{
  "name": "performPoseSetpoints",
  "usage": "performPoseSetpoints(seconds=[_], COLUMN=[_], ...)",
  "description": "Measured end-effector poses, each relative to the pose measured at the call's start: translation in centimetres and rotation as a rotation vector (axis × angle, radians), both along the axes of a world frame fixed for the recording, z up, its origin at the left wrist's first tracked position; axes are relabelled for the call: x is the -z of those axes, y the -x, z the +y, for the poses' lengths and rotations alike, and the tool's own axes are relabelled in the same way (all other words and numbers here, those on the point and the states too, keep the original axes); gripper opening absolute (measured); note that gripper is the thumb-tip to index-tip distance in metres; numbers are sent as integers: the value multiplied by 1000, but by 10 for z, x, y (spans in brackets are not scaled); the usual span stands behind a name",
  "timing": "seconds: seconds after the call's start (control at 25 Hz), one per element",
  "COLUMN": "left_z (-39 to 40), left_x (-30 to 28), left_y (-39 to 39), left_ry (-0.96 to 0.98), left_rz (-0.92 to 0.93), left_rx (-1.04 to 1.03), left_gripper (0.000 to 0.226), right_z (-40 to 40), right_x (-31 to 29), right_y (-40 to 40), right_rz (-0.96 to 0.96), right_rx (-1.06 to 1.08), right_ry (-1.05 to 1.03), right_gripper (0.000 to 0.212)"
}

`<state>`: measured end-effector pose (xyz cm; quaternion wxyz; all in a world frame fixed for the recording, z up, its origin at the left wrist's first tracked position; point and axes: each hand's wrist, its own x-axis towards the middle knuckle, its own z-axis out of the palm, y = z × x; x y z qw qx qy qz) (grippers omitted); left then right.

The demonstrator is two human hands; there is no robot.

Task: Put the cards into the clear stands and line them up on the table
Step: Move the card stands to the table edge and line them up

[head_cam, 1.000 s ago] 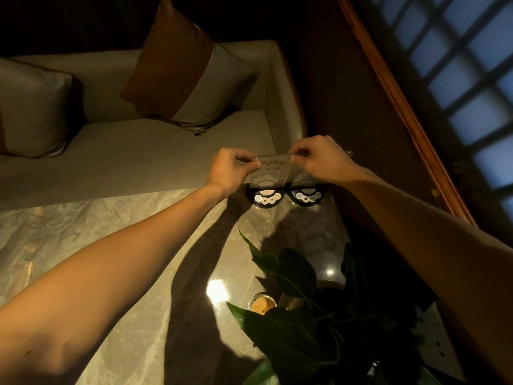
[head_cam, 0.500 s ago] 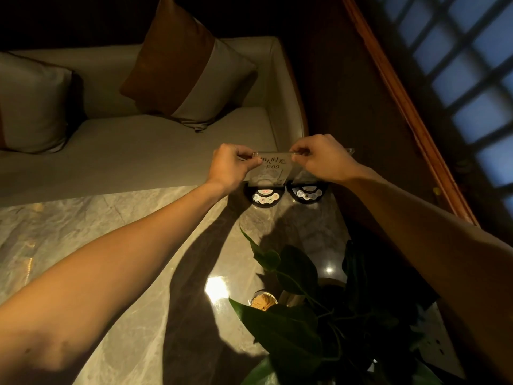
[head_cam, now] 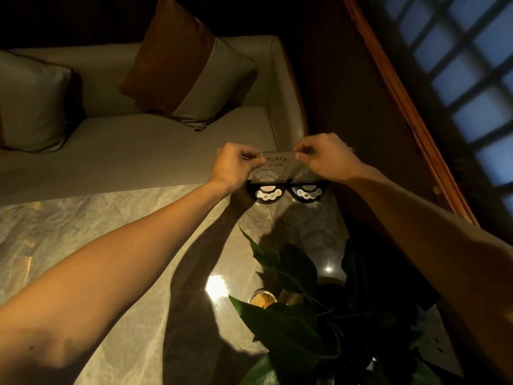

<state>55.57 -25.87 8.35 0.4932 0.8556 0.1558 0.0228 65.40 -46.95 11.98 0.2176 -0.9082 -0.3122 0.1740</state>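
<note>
A clear stand [head_cam: 277,166] with a printed card inside it is held upright over the far end of the marble table [head_cam: 116,232]. My left hand [head_cam: 236,165] pinches its top left corner. My right hand [head_cam: 324,157] pinches its top right corner. The card shows dark characters and "09". I cannot tell whether the stand's foot touches the table. Part of a second clear piece shows behind my right hand.
Two round black call-button devices [head_cam: 268,193] [head_cam: 308,192] lie on the table just under the stand. A leafy plant [head_cam: 311,307] and a toothpick jar [head_cam: 263,298] stand at the near right. A sofa with cushions [head_cam: 188,62] lies beyond the table; a wooden window frame [head_cam: 402,107] is at right.
Both hands and the stand have hardly shifted; the stand has tilted slightly so that the card's print reads more plainly.
</note>
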Motion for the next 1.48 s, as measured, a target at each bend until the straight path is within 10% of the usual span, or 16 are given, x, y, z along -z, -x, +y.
performPoseSetpoints(seconds=[1.48], left_z=[15], left_x=[7], left_y=[-8], left_ry=[-32], left_rz=[103], left_rx=[56], left_gripper=[13], right_z=[16], right_x=[-2], right_y=[2], right_rz=[-25], right_rx=[12], right_ry=[56], right_gripper=[23])
